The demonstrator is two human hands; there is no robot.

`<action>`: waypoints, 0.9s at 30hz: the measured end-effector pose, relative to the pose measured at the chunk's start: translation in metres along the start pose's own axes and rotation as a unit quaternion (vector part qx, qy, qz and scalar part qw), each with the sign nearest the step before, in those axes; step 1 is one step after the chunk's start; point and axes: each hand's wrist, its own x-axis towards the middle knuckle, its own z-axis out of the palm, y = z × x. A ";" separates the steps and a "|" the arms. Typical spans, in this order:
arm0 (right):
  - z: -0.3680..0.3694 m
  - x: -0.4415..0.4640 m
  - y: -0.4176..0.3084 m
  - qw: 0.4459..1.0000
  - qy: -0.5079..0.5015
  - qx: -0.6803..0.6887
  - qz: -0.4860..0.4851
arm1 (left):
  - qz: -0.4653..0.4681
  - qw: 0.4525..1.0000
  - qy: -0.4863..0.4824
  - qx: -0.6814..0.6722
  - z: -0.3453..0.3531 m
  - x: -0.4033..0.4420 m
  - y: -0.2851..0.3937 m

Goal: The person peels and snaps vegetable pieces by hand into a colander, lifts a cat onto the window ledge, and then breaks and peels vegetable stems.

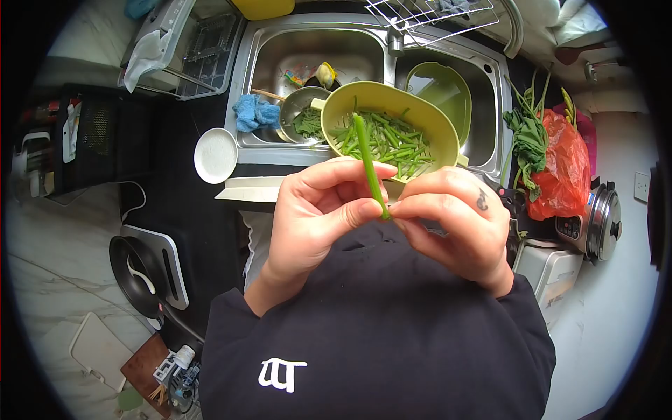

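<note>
A green vegetable stem (367, 155) stands nearly upright in front of me, its top leaning slightly left. My left hand (311, 210) pinches it low down between thumb and fingers. At its bottom end, my right hand (458, 217) has thumb and forefinger closed together, touching the tip. Just beyond both hands, a yellow-green basket (437, 114) rests over the sink and holds many short cut stems (399, 143). To its left sits a metal bowl (288, 115) with green leaves (308, 122) in it, partly hidden by the basket.
Behind is a double steel sink (273, 59) with a green basin (448, 84) in its right bowl. A blue cloth (255, 113) and a white dish (215, 155) lie at left. Leafy greens (528, 133), a red plastic bag (563, 168) and an electric cooker (598, 220) stand right.
</note>
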 end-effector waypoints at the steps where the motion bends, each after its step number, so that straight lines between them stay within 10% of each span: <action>1: 0.000 0.000 0.000 1.000 0.000 -0.006 0.001 | 0.003 1.000 0.004 0.008 0.001 0.000 0.000; 27: -0.004 -0.001 -0.001 1.000 -0.030 -0.003 -0.002 | 0.025 0.999 0.002 0.031 0.010 -0.002 -0.001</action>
